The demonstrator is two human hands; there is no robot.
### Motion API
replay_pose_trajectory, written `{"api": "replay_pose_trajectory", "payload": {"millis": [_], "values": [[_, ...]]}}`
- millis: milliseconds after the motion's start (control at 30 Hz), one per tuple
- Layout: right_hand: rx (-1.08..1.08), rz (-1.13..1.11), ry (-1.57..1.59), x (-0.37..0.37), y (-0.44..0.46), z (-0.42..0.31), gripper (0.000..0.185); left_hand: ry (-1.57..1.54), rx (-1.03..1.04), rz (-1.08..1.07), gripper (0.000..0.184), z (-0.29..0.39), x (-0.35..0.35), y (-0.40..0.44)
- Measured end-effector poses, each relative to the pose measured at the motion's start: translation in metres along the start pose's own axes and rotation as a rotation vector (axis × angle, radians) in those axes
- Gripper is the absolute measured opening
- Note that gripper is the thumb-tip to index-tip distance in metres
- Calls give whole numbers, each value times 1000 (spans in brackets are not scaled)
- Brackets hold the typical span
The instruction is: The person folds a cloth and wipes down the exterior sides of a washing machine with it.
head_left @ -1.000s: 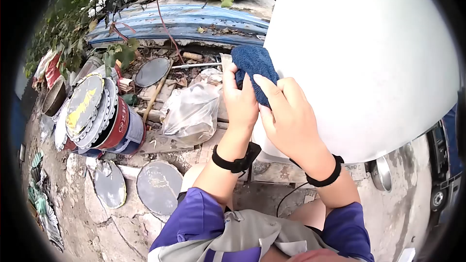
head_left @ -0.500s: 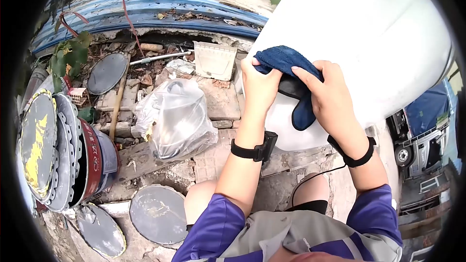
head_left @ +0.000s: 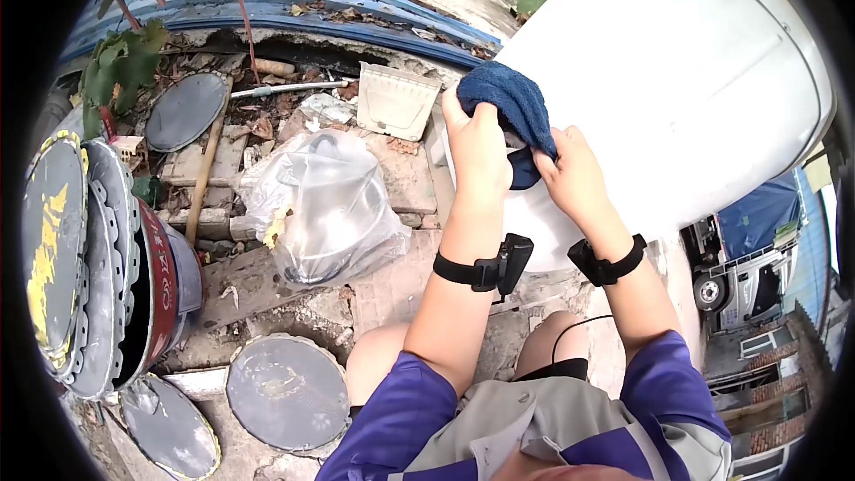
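Observation:
Both hands grip a dark blue, towel-like cloth with darker edging, held up against a large white rounded container. My left hand is closed on the cloth's left side, thumb toward the middle. Pinched on its lower right edge is my right hand. A lower flap of the cloth hangs between the hands. The fingers behind the cloth are hidden. Each wrist carries a black strap; the left one has a black box on it.
Left of my arms lies a clear plastic bag with something round inside. A red bucket with several grey lids leans at far left. Another grey lid lies by my knee. Behind are a cream plastic tub and blue sheeting.
My right hand has moved left and closer to my left hand. The cloth has shifted left and bunched up, its hanging flap now shorter. The view has tilted slightly.

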State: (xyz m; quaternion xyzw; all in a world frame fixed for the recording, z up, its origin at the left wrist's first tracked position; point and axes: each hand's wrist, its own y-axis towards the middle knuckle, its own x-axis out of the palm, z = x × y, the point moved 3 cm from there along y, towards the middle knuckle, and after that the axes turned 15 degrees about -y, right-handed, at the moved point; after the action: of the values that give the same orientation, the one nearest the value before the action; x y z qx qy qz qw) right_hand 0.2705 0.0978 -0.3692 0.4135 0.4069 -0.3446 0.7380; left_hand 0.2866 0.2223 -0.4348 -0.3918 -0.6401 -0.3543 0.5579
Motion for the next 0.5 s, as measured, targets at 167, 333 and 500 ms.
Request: {"api": "replay_pose_trajectory", "payload": {"millis": [167, 333, 500], "values": [[200, -407, 363, -68, 33, 13, 23, 766, 289, -18, 37, 14, -7, 9], [130, -188, 689, -132, 74, 40, 30, 924, 285, -417, 49, -21, 23, -25], [-35, 94, -138, -192, 123, 70, 32, 1110, 390, -712, 51, -62, 37, -55]]}}
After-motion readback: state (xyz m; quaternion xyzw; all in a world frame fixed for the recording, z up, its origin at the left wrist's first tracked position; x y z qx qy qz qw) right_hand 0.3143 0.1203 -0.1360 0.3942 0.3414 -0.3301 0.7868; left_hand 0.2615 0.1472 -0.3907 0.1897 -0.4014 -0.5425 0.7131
